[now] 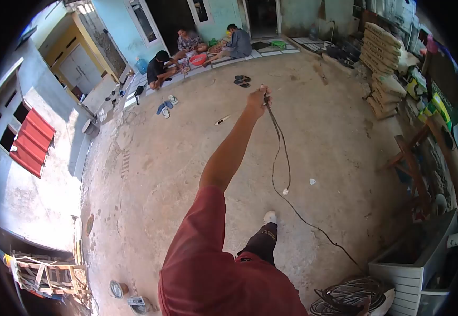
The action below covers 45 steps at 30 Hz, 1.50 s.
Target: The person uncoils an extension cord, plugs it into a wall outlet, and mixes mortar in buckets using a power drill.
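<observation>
My left hand (260, 99) is stretched out ahead, its fingers closed around a dark, thin cable (289, 167). From the fist, the cable hangs in a long narrow loop. A small white piece (286, 191), perhaps a plug, shows near the loop's lower end; its exact kind is unclear. One strand runs on across the concrete toward the lower right, where a coil of dark cable (345, 299) lies. My right hand is out of the picture.
Several people sit on the tiled porch (187, 73) at the back. Sandals (167, 105) and dark slippers (242, 80) lie on the concrete. Stacked sacks (381, 50), a wooden frame (412, 168) and a grey cabinet (403, 274) line the right. Two buckets (117, 288) stand lower left.
</observation>
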Tool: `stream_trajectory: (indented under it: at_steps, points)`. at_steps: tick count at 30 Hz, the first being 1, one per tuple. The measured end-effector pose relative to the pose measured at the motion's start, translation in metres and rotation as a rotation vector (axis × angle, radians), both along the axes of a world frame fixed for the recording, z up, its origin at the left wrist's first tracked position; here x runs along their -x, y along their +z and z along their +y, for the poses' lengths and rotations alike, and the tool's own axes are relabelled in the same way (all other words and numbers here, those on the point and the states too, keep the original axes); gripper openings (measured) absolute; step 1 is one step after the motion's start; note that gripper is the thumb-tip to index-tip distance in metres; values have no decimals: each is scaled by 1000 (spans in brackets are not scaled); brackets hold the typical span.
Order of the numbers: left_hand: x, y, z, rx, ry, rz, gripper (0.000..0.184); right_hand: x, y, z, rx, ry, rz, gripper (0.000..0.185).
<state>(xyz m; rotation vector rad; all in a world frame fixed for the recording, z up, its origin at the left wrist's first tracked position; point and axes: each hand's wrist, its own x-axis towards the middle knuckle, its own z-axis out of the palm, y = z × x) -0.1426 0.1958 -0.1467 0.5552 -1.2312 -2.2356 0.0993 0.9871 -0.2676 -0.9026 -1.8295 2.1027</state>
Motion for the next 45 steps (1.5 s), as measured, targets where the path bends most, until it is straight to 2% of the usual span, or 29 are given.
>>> stream_trajectory:
  at_steps: [2, 6, 8, 9, 11, 15, 18, 20, 23, 29, 33, 35, 37, 41, 45]
  points:
    - [19, 4, 9, 18, -43, -96, 20, 51, 7, -23, 7, 21, 36, 16]
    - [63, 11, 2, -63, -217, -63, 13, 157, 12, -96, 40, 47, 88, 16]
    - [100, 5, -22, -36, -317, -22, 23, 206, 20, -135, 55, 60, 96, 16]
    - [111, 13, -33, -41, -306, -17, 23, 229, 26, -155, 59, 71, 100, 16]
    - [130, 42, -53, -5, -387, -21, 41, 273, 37, -193, 68, 92, 110, 16]
    - [195, 73, -127, 58, -446, -65, 54, 356, 57, -262, 95, 132, 117, 16]
    - [258, 80, -187, 104, -377, -40, 46, 410, 53, -313, 127, 131, 120, 16]
    - [304, 70, -228, -29, -295, 4, 35, 445, 46, -340, 140, 131, 122, 16]
    - [370, 59, -289, 10, -211, 13, 24, 502, 29, -382, 157, 131, 125, 16]
    - [525, 48, -419, 15, 52, -37, 17, 623, 5, -436, 177, 131, 137, 17]
    - [610, 53, -488, 22, 77, -20, 20, 699, 9, -486, 199, 116, 132, 17]
    - [652, 47, -521, 4, 30, -12, 19, 741, 13, -512, 194, 114, 137, 17]
    - [695, 42, -548, 119, -94, -61, 18, 777, 19, -538, 185, 101, 141, 17]
    - [799, 27, -616, 110, -134, -81, 19, 841, 19, -601, 190, 50, 153, 18]
    - [905, 4, -687, 94, -81, -35, 15, 886, 27, -667, 203, -24, 166, 18]
